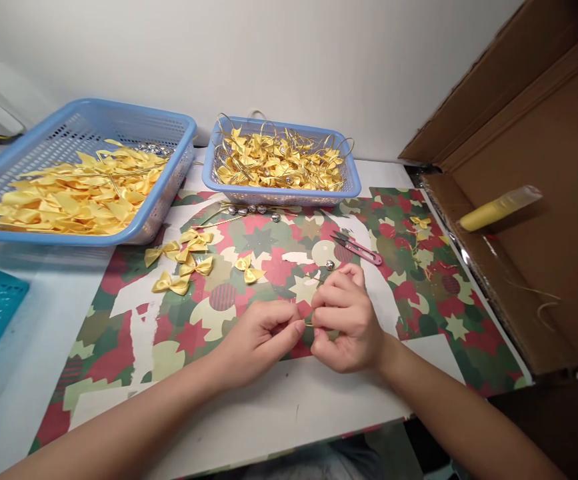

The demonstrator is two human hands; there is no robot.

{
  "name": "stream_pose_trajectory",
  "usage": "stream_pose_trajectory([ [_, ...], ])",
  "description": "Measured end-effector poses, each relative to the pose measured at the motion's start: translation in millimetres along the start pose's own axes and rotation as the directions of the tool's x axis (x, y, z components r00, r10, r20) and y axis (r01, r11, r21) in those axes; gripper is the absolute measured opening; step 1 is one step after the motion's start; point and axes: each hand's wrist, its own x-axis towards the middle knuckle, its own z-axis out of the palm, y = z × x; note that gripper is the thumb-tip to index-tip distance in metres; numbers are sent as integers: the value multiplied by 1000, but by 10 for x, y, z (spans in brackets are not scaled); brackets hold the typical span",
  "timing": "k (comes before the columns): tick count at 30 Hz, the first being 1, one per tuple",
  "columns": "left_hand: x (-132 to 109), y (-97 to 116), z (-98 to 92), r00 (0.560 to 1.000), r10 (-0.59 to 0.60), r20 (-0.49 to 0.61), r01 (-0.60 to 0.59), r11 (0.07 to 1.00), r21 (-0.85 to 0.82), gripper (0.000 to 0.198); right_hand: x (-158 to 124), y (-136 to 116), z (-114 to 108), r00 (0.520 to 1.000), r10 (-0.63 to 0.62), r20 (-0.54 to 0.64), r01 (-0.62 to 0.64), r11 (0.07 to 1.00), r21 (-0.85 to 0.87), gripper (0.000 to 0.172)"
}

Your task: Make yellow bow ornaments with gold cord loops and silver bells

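Both hands meet low over the patterned sheet (pixel 223 293). My left hand (pixel 263 340) pinches a thin gold cord (pixel 309 325) between thumb and forefinger. Just right of it, my right hand (pixel 346 320) has its fingers curled and pinches the same cord. Most of the cord is hidden by the fingers. A silver bell (pixel 329 265) shows just beyond the right fingers; whether it hangs on the cord I cannot tell. One yellow bow (pixel 249 269) lies ahead of my left hand, and several more bows (pixel 171 283) lie further left.
A large blue basket (pixel 141 230) of yellow bows stands at the left, a smaller blue basket (pixel 281 197) of corded bows at the back. Loose bells (pixel 275 217) lie before it. Pink snips (pixel 363 252) sit ahead. Cardboard (pixel 529 133) with a yellow tube (pixel 499 208) borders the right.
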Motion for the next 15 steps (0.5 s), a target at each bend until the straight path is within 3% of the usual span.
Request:
stream_pose_trajectory([
  [6,5,29,-28,997,-38,-61,35,998,-52,38,21,98,-152,1000,20,-20,-20,999,-43,13],
  [9,2,-7,-33,992,-72,-100,62,993,-105,41,55,239,-254,991,128,-47,-131,987,-90,16],
  [13,-7,-53,-29,985,-110,-129,88,982,-169,42,57,535,-310,912,404,-66,-404,861,-309,9],
  [15,-10,-51,-29,983,-126,-131,98,974,-205,40,33,677,-306,860,509,-49,-477,765,-431,22],
])
